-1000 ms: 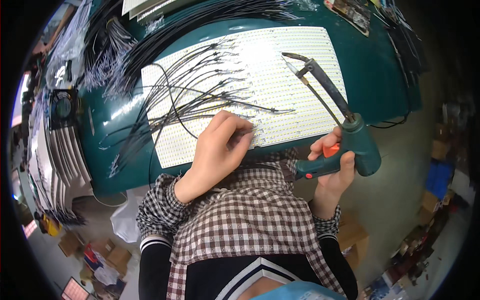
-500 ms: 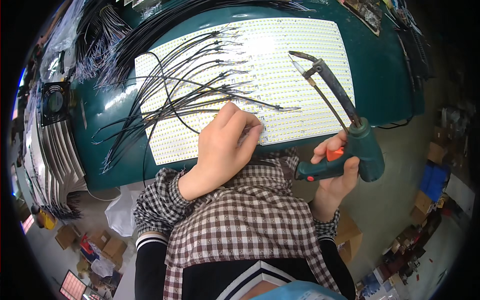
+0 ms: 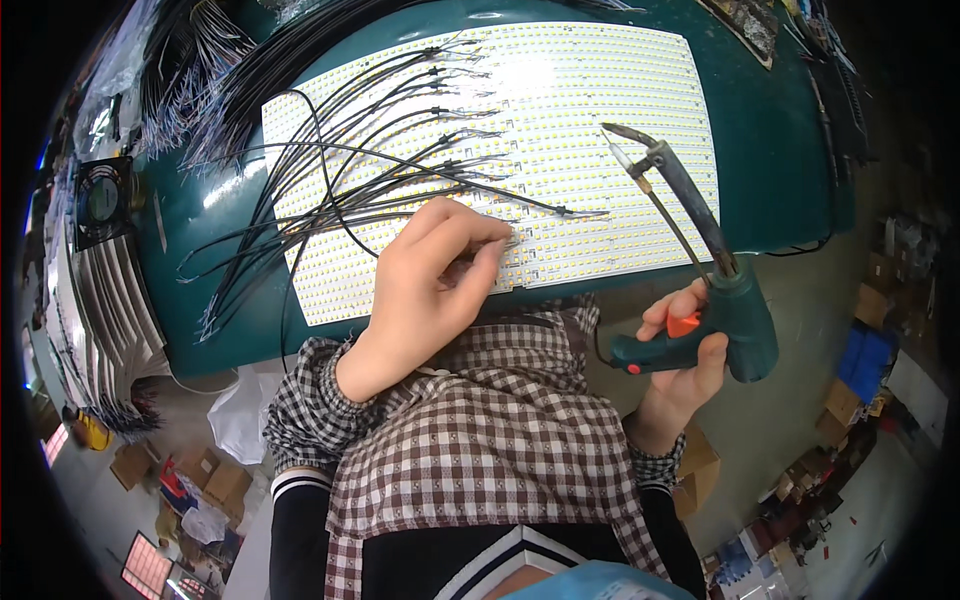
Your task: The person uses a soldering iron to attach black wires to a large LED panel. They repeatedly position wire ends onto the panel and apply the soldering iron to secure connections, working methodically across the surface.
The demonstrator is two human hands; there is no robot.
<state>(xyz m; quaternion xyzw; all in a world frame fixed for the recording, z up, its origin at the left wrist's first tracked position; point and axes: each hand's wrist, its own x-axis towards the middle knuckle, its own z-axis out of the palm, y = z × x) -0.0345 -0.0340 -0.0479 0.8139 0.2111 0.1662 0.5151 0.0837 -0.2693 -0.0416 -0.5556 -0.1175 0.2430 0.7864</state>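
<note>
My left hand is over the near edge of a white LED board, thumb and index finger pinched together. Whatever lies between those fingertips is too small or hidden to make out; one black cable runs in under the hand. Several black cables with bared wire ends lie across the board's left half, their tips near its middle. A green soldering gun with an orange trigger is gripped in my right hand, right of the board's near edge. Its bent tip points up and left above the board.
The table has a dark green top. Bundles of black cables lie at the far left. A small black fan and a stack of white strips are at the left edge. Cardboard boxes stand on the floor.
My left hand has shifted a little left, its fingertips slightly farther up the board. The soldering gun has moved slightly right and down in my right hand.
</note>
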